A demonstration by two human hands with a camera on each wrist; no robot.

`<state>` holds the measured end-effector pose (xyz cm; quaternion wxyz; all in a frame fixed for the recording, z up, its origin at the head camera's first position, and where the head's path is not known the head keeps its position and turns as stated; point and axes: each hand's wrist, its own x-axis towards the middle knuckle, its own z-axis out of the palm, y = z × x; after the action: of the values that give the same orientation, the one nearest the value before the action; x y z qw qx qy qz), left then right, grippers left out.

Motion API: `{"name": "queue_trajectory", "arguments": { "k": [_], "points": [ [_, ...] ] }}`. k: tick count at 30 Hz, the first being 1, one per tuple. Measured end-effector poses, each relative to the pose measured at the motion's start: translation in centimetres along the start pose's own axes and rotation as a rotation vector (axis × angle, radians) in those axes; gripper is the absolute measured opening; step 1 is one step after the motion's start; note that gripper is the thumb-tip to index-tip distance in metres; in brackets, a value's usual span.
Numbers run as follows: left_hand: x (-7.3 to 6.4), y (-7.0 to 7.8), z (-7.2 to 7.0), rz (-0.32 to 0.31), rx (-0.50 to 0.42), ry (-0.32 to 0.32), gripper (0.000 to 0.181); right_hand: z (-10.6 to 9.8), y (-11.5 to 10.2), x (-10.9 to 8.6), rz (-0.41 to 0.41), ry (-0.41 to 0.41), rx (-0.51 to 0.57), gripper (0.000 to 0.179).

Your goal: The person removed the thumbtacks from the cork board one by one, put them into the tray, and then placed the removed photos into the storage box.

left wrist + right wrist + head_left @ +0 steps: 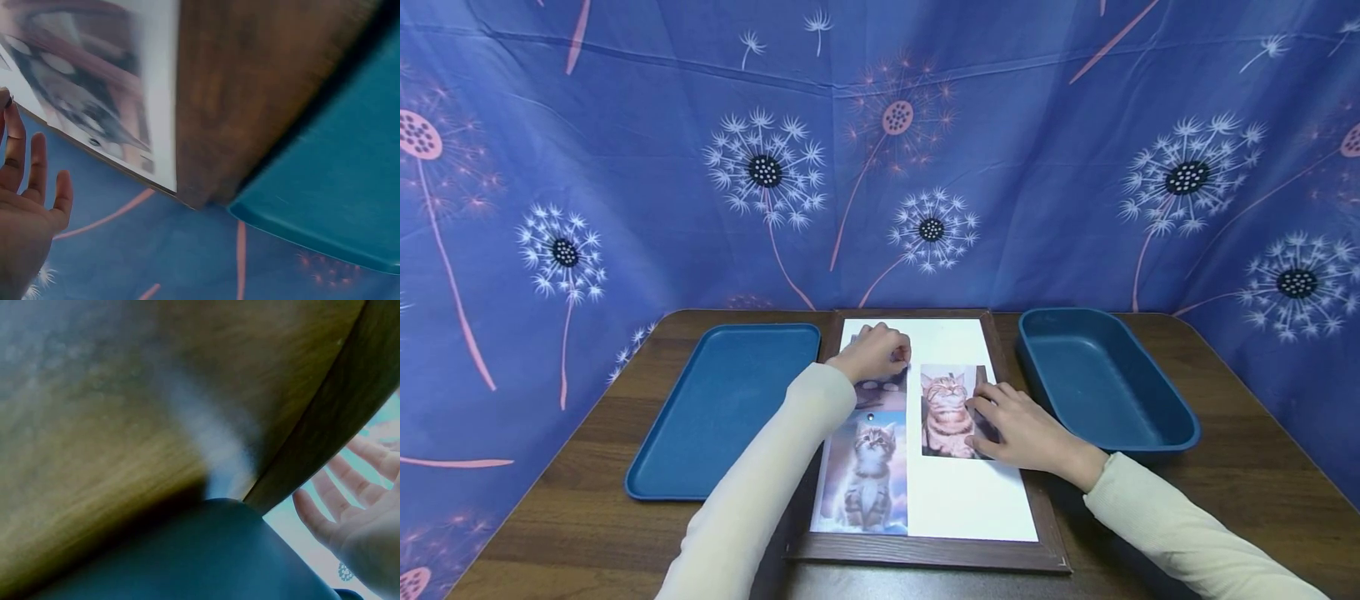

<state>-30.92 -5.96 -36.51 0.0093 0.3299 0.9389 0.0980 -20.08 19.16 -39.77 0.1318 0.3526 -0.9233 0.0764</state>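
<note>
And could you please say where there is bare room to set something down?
The flat rectangular blue tray and deep rectangular blue bin look bare within their rims. The rectangular white board is bare below the orange tabby photo, between the grey kitten photo and brown wooden frame. Crowded: around the left hand and right hand.

Probably wooden table (1240, 467), tray (730, 400), framed board (970, 500), bin (1101, 383)

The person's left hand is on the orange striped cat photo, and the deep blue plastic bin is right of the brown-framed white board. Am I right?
Not quite: the head view shows the right hand on the orange striped cat photo. The deep blue bin is right of the brown-framed white board.
</note>
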Motion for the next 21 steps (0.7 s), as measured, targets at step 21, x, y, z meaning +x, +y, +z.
{"name": "queue_trajectory", "arguments": {
  "k": [21],
  "points": [
    [-5.0, -5.5, -1.6, -0.129, -0.060, 0.064, 0.005, 0.1, 0.0, -0.1, -0.002, -0.009, -0.009, 0.046]
  ]
}}
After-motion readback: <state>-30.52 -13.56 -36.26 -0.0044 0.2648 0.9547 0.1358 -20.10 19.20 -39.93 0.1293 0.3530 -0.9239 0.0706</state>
